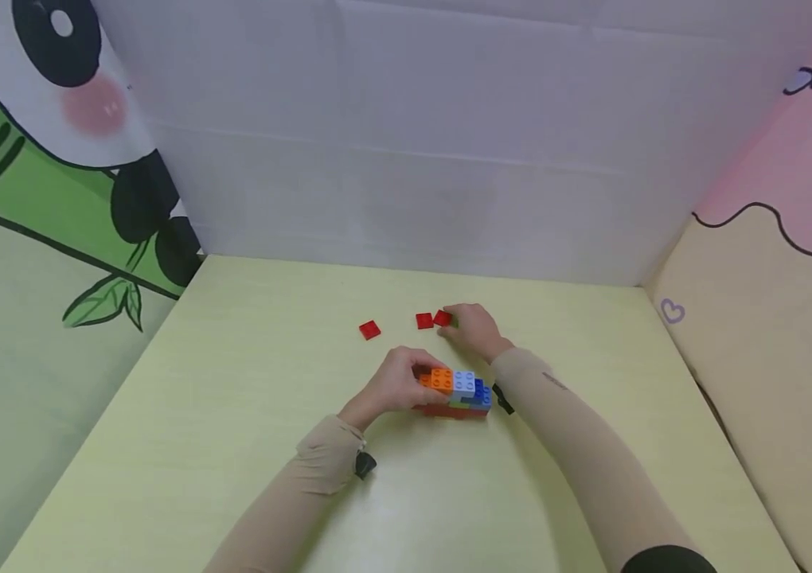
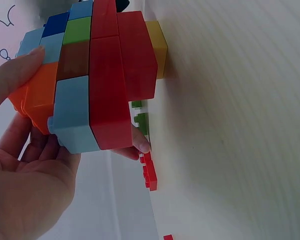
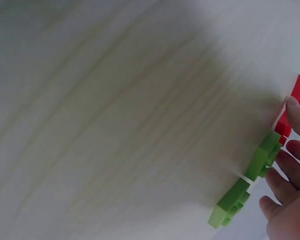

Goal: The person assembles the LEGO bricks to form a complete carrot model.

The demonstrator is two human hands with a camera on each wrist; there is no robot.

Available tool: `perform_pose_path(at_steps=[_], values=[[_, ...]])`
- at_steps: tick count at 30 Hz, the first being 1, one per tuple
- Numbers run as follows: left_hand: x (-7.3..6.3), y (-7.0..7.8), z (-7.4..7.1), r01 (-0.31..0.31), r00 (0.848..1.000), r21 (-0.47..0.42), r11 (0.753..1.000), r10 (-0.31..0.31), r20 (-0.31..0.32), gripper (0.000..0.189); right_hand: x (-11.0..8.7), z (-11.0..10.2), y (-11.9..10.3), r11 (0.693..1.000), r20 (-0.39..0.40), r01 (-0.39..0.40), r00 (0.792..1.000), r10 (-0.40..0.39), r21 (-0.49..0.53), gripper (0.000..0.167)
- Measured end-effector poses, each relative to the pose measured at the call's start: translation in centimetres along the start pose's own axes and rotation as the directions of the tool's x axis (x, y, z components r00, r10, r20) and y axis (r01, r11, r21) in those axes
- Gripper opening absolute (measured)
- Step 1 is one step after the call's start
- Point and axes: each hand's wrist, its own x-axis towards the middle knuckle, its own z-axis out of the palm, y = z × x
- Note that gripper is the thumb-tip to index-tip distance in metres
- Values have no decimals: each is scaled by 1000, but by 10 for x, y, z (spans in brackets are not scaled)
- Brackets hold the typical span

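Note:
My left hand (image 1: 397,380) grips a stacked block of toy building bricks (image 1: 463,390), thumb on one side and fingers on the other. Orange, light blue, dark blue, green, brown and red bricks make up this block, and the left wrist view shows a yellow brick (image 2: 157,49) at its underside. Farther back, my right hand (image 1: 476,330) pinches a red brick (image 1: 443,317) at the table surface. Its thumb lies against the brick in the right wrist view. Two green bricks (image 3: 264,152) stand beside those fingers, mostly hidden by the hand in the head view.
Left of the right hand lies another red brick (image 1: 424,321), close to the pinched one. A further red brick (image 1: 369,329) sits farther left. A pale wall (image 1: 406,207) bounds the table (image 1: 270,358) at the back, with printed panels on both sides.

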Motion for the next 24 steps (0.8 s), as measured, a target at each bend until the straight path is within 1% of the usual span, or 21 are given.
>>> perform_pose_path(at_steps=[4, 6, 10, 16, 24], values=[[0, 0, 2, 11, 1000, -2, 1000, -11, 9, 31, 0, 4, 5, 998, 8, -9, 1000, 9, -59, 46], [0, 0, 3, 15, 1000, -1, 1000, -15, 12, 31, -1, 5, 7, 998, -1, -2, 1000, 2, -68, 44], [1, 0, 4, 12, 1000, 4, 1000, -12, 14, 31, -5, 0, 9, 1000, -40, 20, 999, -20, -4, 43], [2, 1, 1, 24, 1000, 15, 1000, -24, 12, 32, -13, -17, 6, 997, -52, 34, 998, -30, 64, 46], [3, 1, -1, 18, 1000, 20, 1000, -18, 13, 32, -36, -38, 4, 987, -83, 96, 993, -86, 132, 44]])
